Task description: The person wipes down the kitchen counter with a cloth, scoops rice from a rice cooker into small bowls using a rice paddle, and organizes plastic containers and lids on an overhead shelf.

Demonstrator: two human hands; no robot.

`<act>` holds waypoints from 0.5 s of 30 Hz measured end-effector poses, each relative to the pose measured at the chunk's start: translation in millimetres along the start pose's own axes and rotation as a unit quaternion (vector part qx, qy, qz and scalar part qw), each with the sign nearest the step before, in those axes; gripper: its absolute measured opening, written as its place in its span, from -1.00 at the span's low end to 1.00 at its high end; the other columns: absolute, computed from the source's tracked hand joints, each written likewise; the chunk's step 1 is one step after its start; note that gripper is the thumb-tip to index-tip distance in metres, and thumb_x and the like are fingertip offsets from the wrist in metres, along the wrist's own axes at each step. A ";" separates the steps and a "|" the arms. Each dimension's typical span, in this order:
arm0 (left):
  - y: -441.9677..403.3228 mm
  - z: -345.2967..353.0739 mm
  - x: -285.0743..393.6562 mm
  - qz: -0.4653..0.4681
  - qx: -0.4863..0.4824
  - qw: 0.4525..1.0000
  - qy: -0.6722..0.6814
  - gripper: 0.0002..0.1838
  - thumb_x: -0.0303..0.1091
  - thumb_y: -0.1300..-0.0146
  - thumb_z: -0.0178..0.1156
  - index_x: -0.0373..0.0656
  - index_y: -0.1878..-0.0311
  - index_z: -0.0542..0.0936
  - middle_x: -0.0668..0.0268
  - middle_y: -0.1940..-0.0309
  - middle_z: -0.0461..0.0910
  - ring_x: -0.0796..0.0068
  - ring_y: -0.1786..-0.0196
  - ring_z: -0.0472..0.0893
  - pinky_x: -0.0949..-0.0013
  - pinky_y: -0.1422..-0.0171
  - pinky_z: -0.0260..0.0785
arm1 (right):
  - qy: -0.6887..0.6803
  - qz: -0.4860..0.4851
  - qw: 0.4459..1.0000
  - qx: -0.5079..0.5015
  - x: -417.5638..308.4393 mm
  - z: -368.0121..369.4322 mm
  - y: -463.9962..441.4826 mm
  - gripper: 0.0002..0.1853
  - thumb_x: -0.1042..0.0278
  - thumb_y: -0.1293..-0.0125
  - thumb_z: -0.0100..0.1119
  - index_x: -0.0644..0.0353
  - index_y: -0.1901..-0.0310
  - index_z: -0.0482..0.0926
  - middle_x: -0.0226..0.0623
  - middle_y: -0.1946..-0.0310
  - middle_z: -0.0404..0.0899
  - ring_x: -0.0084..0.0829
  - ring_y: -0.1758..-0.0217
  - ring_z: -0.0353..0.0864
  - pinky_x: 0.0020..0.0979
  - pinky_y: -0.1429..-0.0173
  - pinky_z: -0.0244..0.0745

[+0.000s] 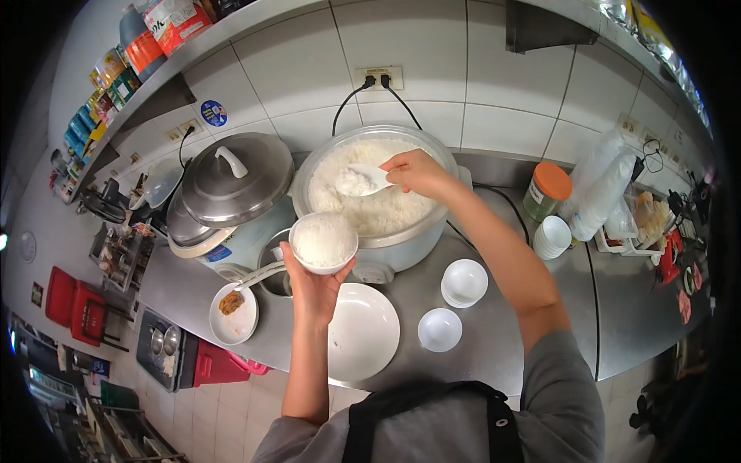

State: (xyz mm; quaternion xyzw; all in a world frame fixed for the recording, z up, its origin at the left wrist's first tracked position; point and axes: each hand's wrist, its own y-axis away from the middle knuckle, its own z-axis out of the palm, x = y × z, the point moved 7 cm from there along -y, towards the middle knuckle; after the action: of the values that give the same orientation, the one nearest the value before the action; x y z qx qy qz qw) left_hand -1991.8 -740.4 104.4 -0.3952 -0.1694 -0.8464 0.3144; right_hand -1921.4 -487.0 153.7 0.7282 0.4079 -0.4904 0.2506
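My left hand (315, 289) is wrapped round a white bowl (338, 268) heaped with cooked rice (324, 238), held beside the front left rim of a large rice cooker (401, 251). In my right hand (423, 174) is a white rice paddle (376, 176), its blade bearing some rice. The paddle is over the rice (386, 212) that fills the open cooker. Below my left hand lies a large white plate (367, 332). A metal pot (274, 282) with a handle is partly hidden behind the hand and bowl.
A second cooker with a steel lid (238, 181) stands at left. On the steel counter are a small plate with brown food (234, 328), stacked white bowls (465, 282), a single bowl (440, 330), more stacked cups (553, 235) and an orange-lidded jar (546, 193). A shelf overhangs the wall.
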 end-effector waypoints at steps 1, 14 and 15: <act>-3.4 4.2 0.8 0.001 0.001 1.000 -0.004 -0.12 0.43 -0.46 -0.31 -0.20 -0.46 0.26 0.01 -0.31 0.46 -0.01 -0.24 0.58 0.08 -0.29 0.54 | -0.007 -0.028 1.000 0.008 -13.0 1.6 11.7 -0.66 0.45 -0.24 0.22 0.24 -0.06 0.69 -0.25 0.27 0.77 -0.56 0.40 0.58 -0.48 0.28 0.49; -4.7 35.6 -13.9 -0.004 -0.008 1.000 -0.022 -0.16 0.44 -0.46 -0.34 -0.09 -0.46 0.27 0.13 -0.31 0.46 0.19 -0.28 0.55 0.09 -0.29 0.52 | 0.203 -0.303 0.900 0.241 -63.2 52.2 152.1 -0.63 0.57 -0.24 0.15 -0.05 -0.04 0.66 -0.42 0.06 0.73 -0.38 0.21 0.62 -0.28 0.05 0.29; -2.5 33.2 -15.1 -0.007 -0.009 1.000 -0.024 -0.16 0.45 -0.45 -0.34 -0.08 -0.46 0.28 0.14 -0.31 0.46 0.19 -0.28 0.55 0.09 -0.28 0.53 | 0.176 -0.292 0.910 0.236 -60.4 39.7 147.0 -0.63 0.56 -0.23 0.15 -0.05 -0.05 0.66 -0.44 0.02 0.72 -0.38 0.17 0.62 -0.28 0.04 0.30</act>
State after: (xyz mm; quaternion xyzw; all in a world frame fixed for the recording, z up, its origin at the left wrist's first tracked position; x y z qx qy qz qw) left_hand -1967.4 -714.7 113.5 -0.4171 -0.1725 -0.8402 0.3005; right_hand -1829.4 -618.0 188.5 0.6887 0.5125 -0.4877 -0.1587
